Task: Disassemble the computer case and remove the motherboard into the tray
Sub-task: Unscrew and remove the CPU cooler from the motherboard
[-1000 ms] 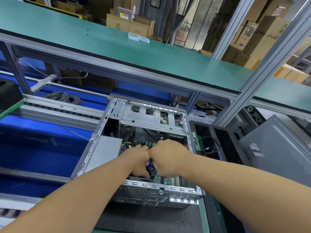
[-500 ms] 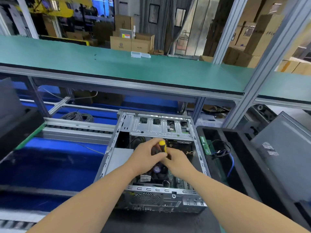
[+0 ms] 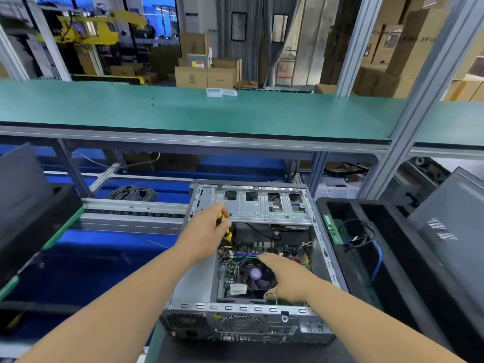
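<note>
Left hand (image 3: 207, 229): fingers curled tight around a yellow-and-black screwdriver (image 3: 225, 227), tip pointing down toward the board's near-left corner; whether seated in a screw, impossible to tell. Right hand (image 3: 285, 277): fingers loosely extended, nothing held, forefinger reaching past the CPU cooler fan (image 3: 258, 276) toward the memory slots.

Below both hands: motherboard (image 3: 264, 260), not yet freed, flat on the floor of the open computer case (image 3: 243, 323), with wires trailing across its upper edge under the drive cage (image 3: 262, 205). Just right of the case: black tray (image 3: 340, 203), already carrying a green memory stick (image 3: 333, 230) and a tangle of cables (image 3: 362, 235).

Likely hazards from here:
- Screwdriver slip off a screw head, scoring traces or knocking small components, given the steep angle and one-handed hold.
- Loose screw dropped under the board or into the fan.
- Board lifted with a cable still plugged, tearing a connector.
- Bare fingers snagged on the sheet-metal edges of case or cage.
- Board flexed if pulled by the cooler.
</note>
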